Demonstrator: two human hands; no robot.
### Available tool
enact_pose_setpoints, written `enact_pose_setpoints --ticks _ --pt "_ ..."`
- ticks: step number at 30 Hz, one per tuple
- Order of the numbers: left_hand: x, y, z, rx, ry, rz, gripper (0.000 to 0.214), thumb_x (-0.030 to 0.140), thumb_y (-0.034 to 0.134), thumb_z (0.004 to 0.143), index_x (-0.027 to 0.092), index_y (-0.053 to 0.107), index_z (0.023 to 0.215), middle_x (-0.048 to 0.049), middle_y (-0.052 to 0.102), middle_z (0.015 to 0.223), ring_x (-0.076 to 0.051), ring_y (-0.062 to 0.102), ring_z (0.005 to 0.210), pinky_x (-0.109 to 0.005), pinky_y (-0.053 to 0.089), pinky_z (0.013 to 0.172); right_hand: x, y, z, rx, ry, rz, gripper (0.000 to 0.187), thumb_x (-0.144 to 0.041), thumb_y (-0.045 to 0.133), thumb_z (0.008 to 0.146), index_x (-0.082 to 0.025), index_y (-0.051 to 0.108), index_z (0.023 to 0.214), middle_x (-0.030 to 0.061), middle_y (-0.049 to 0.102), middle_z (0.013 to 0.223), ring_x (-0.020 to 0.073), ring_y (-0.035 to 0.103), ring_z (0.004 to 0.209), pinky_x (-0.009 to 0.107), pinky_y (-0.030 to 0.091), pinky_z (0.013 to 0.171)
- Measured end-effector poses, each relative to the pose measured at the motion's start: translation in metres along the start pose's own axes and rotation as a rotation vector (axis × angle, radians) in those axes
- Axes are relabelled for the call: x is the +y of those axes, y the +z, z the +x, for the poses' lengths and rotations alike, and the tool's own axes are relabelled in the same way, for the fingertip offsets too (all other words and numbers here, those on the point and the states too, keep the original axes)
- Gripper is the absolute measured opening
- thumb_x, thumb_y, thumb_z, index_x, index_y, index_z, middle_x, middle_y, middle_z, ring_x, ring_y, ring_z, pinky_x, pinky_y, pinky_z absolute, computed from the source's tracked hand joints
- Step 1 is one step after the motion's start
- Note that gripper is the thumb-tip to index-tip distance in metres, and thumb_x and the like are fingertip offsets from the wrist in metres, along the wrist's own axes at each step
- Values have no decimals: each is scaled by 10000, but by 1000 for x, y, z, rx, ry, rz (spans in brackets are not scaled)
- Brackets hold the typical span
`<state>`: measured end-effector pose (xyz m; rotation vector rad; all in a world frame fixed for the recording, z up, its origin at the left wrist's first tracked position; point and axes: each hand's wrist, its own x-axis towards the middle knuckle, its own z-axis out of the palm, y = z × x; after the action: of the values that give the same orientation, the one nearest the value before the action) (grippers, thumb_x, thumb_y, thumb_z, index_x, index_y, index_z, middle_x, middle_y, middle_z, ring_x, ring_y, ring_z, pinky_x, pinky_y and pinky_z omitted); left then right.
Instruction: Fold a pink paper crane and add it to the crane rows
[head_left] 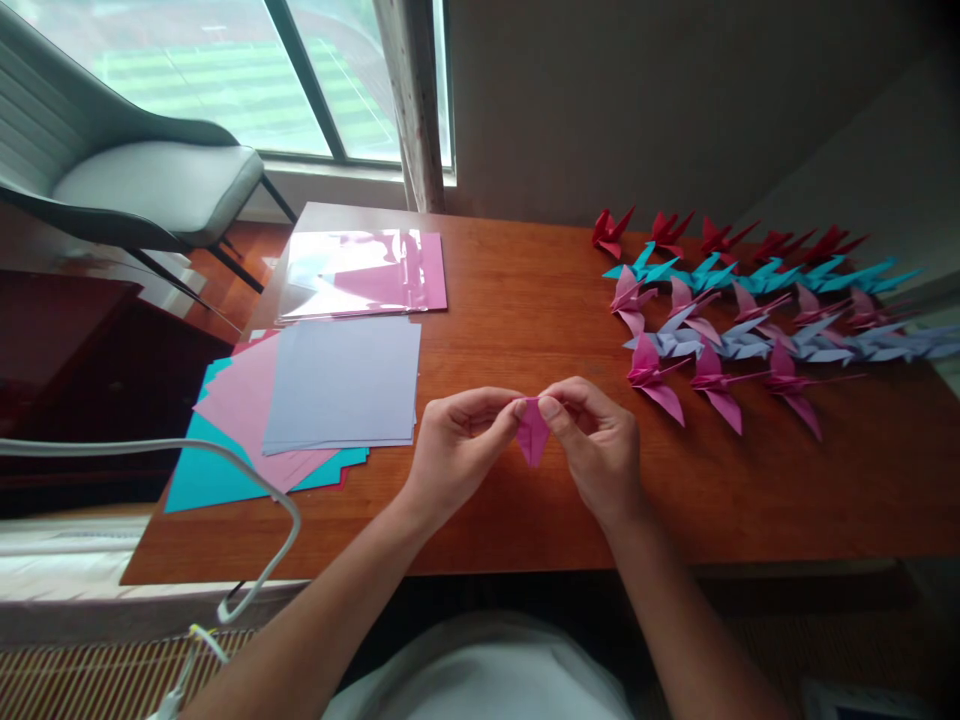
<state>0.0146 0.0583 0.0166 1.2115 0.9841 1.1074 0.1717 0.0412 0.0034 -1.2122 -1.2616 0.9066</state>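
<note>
Between my two hands is a small piece of folded magenta origami paper [533, 436], held over the front part of the table with its point toward me. My left hand [469, 435] pinches its upper left corner between thumb and fingers. On the other side, my right hand [596, 440] grips the upper right corner the same way. A center crease runs down the paper. The fingertips behind it are partly hidden.
Rows of folded paper cranes stand at the right: red [611, 235], turquoise [709, 270], pink [630, 298], lavender [675, 340] and magenta [651, 375]. Left on the wooden table [510, 300] lie loose paper sheets [345, 385] and a plastic-wrapped pack [360, 272]. A white cable [289, 530] crosses the left edge.
</note>
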Motion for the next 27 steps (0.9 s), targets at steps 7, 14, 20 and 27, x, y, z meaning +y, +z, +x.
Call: enact_pose_setpoints --ticks 7,14,20,27 --pt "2 1 2 21 -41 -16 173 317 769 850 145 779 838 -52 803 840 -161 737 759 -212 576 685 3 1 0 5 66 97 125 -337 717 898 -226 719 839 -8 686 797 142 635 734 256 510 670" --pt "-1 1 1 10 -31 -35 133 282 777 843 151 785 863 -43 809 868 -147 739 778 -195 574 702 5 1 0 24 66 107 108 -333 725 896 -232 734 859 -7 705 810 144 649 754 261 518 690" --pt "-2 0 3 13 -6 -14 119 272 771 848 153 778 853 -33 802 844 -134 731 752 -182 564 684 5 1 0 21 58 72 119 -338 724 895 -231 730 843 -5 696 802 150 642 746 271 512 684" --pt "1 -2 1 -25 -8 22 154 289 759 856 143 761 808 -35 775 777 -137 703 700 -198 545 653 1 -1 0 -76 98 92 101 -302 691 913 -224 699 849 -6 669 810 146 624 747 266 486 667"
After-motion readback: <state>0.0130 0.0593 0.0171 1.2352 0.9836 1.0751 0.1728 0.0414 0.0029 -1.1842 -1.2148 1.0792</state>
